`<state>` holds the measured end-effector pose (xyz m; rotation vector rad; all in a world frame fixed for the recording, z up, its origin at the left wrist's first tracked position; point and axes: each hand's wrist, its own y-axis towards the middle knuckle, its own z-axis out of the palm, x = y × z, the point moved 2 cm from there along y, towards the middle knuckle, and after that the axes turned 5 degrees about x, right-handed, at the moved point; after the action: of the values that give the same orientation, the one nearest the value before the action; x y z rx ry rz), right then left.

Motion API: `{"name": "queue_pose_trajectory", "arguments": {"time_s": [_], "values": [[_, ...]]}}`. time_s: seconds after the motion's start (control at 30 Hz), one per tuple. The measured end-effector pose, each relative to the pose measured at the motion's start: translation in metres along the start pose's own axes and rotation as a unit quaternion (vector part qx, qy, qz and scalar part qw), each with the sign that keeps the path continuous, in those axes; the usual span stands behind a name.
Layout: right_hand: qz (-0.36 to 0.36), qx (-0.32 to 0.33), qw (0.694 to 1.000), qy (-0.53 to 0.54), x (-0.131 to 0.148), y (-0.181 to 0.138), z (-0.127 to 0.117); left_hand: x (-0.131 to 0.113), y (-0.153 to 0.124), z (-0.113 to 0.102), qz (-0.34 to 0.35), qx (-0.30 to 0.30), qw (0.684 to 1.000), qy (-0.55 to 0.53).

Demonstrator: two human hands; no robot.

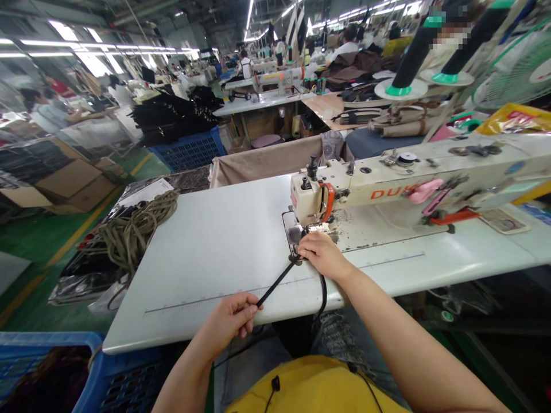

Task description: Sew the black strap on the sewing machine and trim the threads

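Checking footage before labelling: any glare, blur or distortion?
Head view: ceiling lights burn out to white, tabletop has a soft sheen; head view, sides: cardboard box and fan look smeared, stretched; head view, centre: left hand, right hand and black strip fairly sharp.

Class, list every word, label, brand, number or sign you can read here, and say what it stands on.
"DUK", orange, on the sewing machine; anything after it is unclear behind the pink object.
Too small or blurred to read: yellow packet, blue badge, ruler line.
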<state>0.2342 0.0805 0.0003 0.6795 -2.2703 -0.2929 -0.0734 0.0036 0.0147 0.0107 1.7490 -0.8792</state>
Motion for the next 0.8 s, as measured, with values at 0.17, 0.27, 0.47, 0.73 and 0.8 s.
{"name": "queue_pose_trajectory", "arguments": {"time_s": [0.17,0.27,0.47,0.73,0.8], "values": [[0.007,0.01,1.0,-0.008,0.0033,0.0009,-0.0016,0.0014,0.0001,-0.0003,-0.004,0.002,1.0,-0.006],[0.011,0.015,1.0,-0.014,0.0037,0.0007,-0.0016,0.001,-0.0004,0.0002,-0.004,0.0,1.0,-0.001],[0.013,0.02,1.0,-0.018,0.0039,0.0007,-0.0019,-0.0017,-0.0015,0.0017,-0.009,0.008,1.0,0.003],[0.014,0.015,1.0,0.005,0.0065,0.0011,-0.0068,0.0049,-0.0022,0.0016,-0.004,0.044,0.999,0.001],[0.022,0.0,0.999,0.038,0.006,0.0007,-0.0069,0.0063,-0.0017,0.0051,0.001,0.074,0.997,-0.015]]}}
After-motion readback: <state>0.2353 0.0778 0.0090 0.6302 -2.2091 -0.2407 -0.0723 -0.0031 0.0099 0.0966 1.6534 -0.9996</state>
